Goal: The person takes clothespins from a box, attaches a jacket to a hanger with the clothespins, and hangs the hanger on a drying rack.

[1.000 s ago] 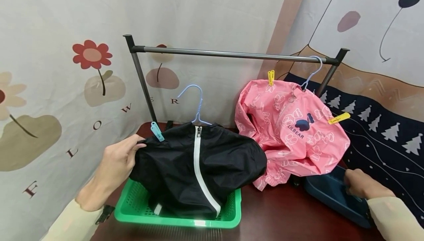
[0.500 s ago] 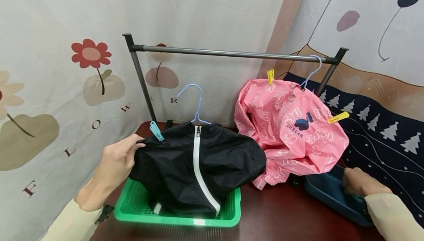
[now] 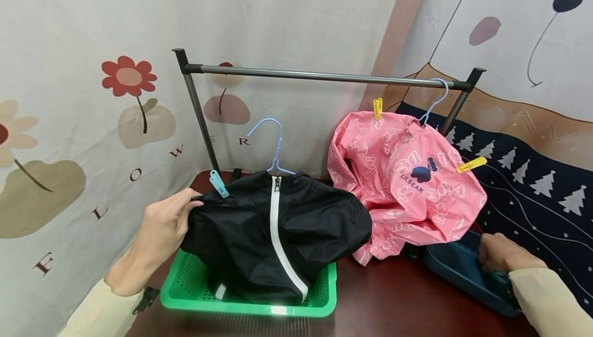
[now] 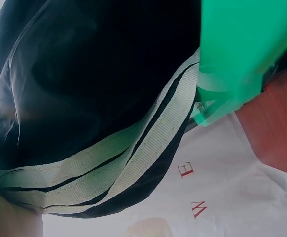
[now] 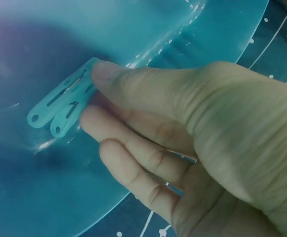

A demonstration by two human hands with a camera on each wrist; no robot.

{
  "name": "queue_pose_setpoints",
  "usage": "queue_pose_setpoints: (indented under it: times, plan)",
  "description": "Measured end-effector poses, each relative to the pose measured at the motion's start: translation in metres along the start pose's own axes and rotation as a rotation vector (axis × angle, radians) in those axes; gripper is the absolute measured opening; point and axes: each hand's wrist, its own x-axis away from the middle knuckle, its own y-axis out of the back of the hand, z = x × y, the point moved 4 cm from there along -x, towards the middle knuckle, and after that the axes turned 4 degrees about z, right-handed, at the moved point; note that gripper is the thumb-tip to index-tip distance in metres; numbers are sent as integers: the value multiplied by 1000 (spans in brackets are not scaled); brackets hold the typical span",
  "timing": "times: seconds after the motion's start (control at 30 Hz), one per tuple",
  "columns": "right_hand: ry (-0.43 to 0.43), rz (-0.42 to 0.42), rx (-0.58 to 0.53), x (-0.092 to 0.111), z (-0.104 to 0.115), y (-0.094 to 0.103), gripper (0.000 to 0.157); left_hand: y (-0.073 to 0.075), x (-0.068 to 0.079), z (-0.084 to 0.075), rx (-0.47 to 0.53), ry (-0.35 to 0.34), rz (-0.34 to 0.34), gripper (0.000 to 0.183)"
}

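Note:
My left hand (image 3: 162, 229) pinches the shoulder edge of a black jacket (image 3: 315, 218) with a white zip. The jacket is on a blue hanger (image 3: 278, 146) whose hook is off the rail, and its lower part lies in a green basket (image 3: 250, 310). A light-blue clothespin (image 3: 219, 183) is clipped on the jacket's left shoulder. White striped trim (image 4: 119, 168) shows in the left wrist view. At the right, my right hand (image 3: 509, 253) is over a dark blue tray (image 3: 458, 265). In the right wrist view its thumb and fingers pinch a teal clothespin (image 5: 64, 98) in the tray.
A metal rack rail (image 3: 315, 75) spans behind the jacket. From its right end hangs a pink jacket (image 3: 407, 188) on a blue hanger (image 3: 435, 103), with yellow clothespins (image 3: 471, 164) on its shoulders. The table (image 3: 370, 296) is dark red. Printed cloth (image 3: 287, 7) covers the walls.
The view shifts very slightly. Both hands, the black jacket and the tray otherwise stay where they were.

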Motion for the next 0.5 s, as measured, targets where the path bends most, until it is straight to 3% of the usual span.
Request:
queue_pose_setpoints:
  times: [0.5]
  plan:
    - [-36, 31, -5, 3, 0, 5, 15, 1, 2, -1, -13, 9, 2, 15]
